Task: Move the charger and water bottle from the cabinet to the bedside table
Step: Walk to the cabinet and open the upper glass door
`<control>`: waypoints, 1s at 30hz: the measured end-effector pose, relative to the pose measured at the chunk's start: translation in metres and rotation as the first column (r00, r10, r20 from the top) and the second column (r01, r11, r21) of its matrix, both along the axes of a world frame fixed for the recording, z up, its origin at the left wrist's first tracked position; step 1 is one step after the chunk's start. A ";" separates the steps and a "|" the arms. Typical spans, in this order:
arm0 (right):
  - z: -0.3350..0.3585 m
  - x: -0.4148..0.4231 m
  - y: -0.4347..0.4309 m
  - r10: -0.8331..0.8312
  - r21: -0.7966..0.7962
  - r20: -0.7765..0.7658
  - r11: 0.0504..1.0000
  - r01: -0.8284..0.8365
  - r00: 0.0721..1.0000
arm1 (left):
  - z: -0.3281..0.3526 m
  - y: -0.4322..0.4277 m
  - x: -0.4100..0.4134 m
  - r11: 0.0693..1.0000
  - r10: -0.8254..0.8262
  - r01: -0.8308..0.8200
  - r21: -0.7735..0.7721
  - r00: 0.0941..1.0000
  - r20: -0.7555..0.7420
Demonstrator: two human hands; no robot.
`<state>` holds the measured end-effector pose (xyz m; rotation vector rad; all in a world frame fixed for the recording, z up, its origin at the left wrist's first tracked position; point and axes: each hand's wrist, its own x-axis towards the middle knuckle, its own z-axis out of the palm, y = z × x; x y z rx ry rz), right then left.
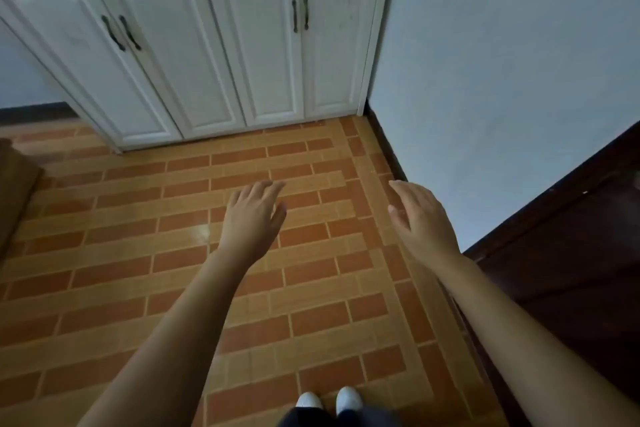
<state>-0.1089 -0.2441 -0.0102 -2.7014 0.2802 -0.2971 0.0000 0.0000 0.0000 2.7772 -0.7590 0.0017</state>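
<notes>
Charger and water bottle: neither is visible in the head view; presumed to be on top of or inside the cabinet (214,45), so their exact place and long axis cannot be told.
Head view, cabinet: white, four doors, all shut, standing ahead of and above the hands against the far wall; its top lies beyond the upper frame edge.
Head view, handles: dark pair on the left doors (121,33), dark pair on the right doors (300,14).
Head view, left hand (252,215): empty, fingers loosely spread, palm down, over the tiled floor (138,253).
Head view, right hand (420,217): empty, open, fingers relaxed, close to the wall (519,80).
Key relation: cabinet lies straight ahead, well apart from both hands; the right door pair sits between the two hands' lines of reach, the left hand marginally nearer to it.
Judgement: search not yet begun; next move likely an approach to the cabinet.
Other: dark wooden furniture (571,253) at right; bedside table not identifiable.
</notes>
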 end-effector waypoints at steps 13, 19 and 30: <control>-0.009 0.066 -0.008 0.052 -0.065 -0.007 0.996 -0.053 0.999 | -0.019 -0.011 0.061 0.998 -0.068 0.069 0.015 0.995 -0.069; -0.001 0.142 -0.051 0.067 -0.052 0.026 0.997 -0.066 0.997 | -0.017 -0.052 0.132 0.999 -0.003 0.000 -0.043 0.996 -0.085; 0.019 0.307 -0.141 0.103 -0.059 0.009 0.993 -0.102 0.995 | 0.000 -0.136 0.280 0.989 0.102 -0.108 -0.105 0.993 -0.062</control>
